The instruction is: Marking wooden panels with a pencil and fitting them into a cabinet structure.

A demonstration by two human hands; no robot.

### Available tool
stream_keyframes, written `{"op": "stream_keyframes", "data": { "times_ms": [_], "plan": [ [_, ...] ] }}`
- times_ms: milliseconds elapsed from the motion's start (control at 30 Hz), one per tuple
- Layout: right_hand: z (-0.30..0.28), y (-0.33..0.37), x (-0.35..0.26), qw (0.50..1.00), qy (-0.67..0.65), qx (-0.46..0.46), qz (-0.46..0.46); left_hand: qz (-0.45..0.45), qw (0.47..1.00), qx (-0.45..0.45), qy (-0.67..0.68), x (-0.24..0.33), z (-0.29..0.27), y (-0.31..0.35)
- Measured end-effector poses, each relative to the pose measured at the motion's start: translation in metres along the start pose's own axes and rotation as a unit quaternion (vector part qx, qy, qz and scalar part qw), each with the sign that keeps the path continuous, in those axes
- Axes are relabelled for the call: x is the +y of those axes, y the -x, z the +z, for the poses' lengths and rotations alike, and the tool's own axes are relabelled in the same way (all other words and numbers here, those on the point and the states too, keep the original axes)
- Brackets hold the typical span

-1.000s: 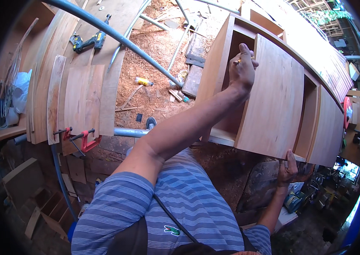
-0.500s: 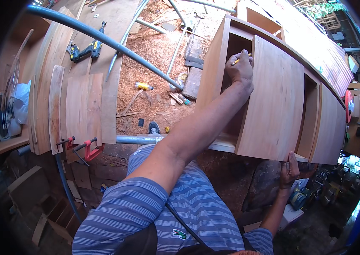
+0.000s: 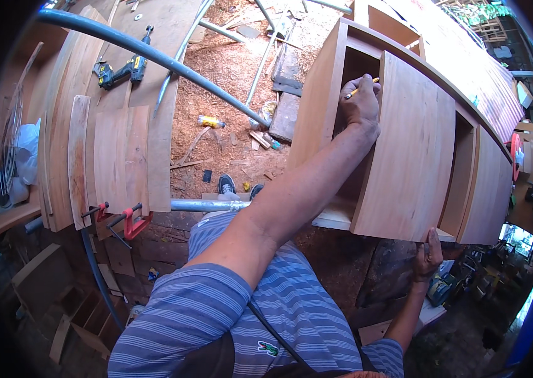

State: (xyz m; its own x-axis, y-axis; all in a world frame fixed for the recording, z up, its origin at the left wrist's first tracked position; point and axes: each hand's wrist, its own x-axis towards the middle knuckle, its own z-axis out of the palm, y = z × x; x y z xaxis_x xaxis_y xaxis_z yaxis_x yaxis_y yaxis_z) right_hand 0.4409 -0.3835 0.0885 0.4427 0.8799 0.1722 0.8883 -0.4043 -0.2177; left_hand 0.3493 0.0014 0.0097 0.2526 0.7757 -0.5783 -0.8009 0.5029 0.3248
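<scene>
Wooden panel (image 3: 405,145) spanning a cabinet's (image 3: 314,107) middle

The left hand (image 3: 360,101) is grasping a yellow pencil (image 3: 352,94) in its fingers beside the panel's upper left corner. The right hand (image 3: 429,256) is touching the panel's lower right corner; whether its fingers are gripping, I cannot tell.

Left hand (image 3: 361,106) is holding 1 yellow pencil (image 3: 352,94) near the upper left edge of a wooden panel (image 3: 406,151); right hand (image 3: 428,257) is touching its lower edge. Panel is lying across a cabinet (image 3: 318,104). At left, 2 red clamps (image 3: 129,227) are sitting at board ends (image 3: 115,196).
</scene>
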Motion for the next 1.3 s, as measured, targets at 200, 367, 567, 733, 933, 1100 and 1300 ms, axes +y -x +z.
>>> {"op": "stream_keyframes", "data": {
  "times_ms": [200, 367, 567, 733, 933, 1100, 1300],
  "plan": [
    [-0.0001, 0.0000, -0.0003, 1.000, 0.003, 0.001, -0.006, 0.003, 0.999, 0.005, -0.037, -0.0009, 0.0005, 0.0024],
    [0.0017, 0.0009, 0.0014, 1.000, 0.011, 0.004, -0.005, 0.004, 0.999, 0.003, -0.045, 0.0031, 0.0010, 0.0063],
    [0.0011, 0.0006, 0.0004, 1.000, 0.013, 0.006, -0.007, 0.000, 1.000, -0.007, -0.026, 0.0041, 0.0011, 0.0078],
    [0.0007, 0.0002, 0.0000, 1.000, 0.008, 0.005, -0.004, 0.021, 0.999, 0.000, -0.037, -0.0011, 0.0000, 0.0012],
    [0.0006, 0.0021, 0.0011, 1.000, 0.010, 0.004, -0.005, 0.014, 0.999, -0.010, -0.028, 0.0013, 0.0002, 0.0054],
    [0.0007, 0.0016, 0.0002, 1.000, 0.014, 0.003, -0.009, 0.019, 0.999, -0.012, -0.028, 0.0027, 0.0000, 0.0059],
    [0.0013, -0.0015, -0.0004, 1.000, 0.003, 0.004, -0.012, 0.029, 0.999, -0.008, -0.043, 0.0029, 0.0002, 0.0027]
  ]
}}
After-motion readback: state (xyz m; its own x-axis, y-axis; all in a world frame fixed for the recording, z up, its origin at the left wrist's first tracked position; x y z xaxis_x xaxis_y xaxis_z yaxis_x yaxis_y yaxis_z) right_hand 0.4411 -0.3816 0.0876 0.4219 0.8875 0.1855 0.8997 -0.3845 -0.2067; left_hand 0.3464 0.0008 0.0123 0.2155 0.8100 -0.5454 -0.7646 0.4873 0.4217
